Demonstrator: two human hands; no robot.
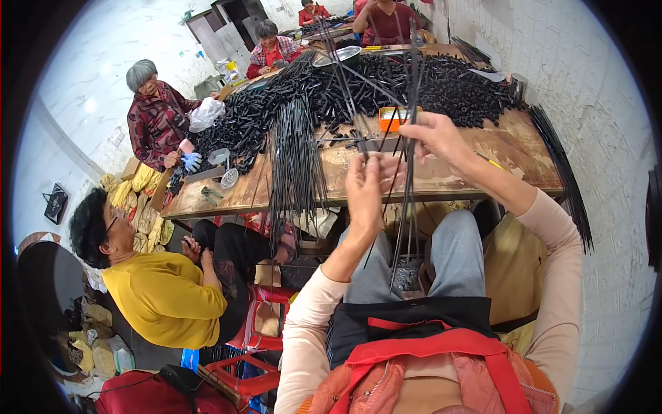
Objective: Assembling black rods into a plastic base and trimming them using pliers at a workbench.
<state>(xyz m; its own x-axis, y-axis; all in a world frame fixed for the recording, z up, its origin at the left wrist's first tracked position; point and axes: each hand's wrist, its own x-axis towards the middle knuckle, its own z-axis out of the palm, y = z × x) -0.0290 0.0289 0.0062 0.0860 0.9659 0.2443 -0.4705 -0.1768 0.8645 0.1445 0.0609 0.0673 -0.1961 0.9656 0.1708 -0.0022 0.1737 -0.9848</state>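
Above the near edge of the table, my left hand (364, 192) is closed on several thin black rods (349, 96) that rise out of it toward the far side. To its right, my raised right hand (441, 141) pinches more thin black rods (412, 207) between thumb and fingers. These hang down steeply past the table edge, over my lap. The two sets cross near my fingers, so which rod belongs to which hand is partly unclear. An orange box (387, 125) with pale contents sits on the table just behind my hands.
Black tubular parts (455, 86) are heaped across the wooden table (441, 181). Long rods (298, 152) overhang its front edge; others (562, 172) lean at the right corner. Pliers (211, 195) lie left. A person in yellow (162, 297) sits close on my left; others work beyond.
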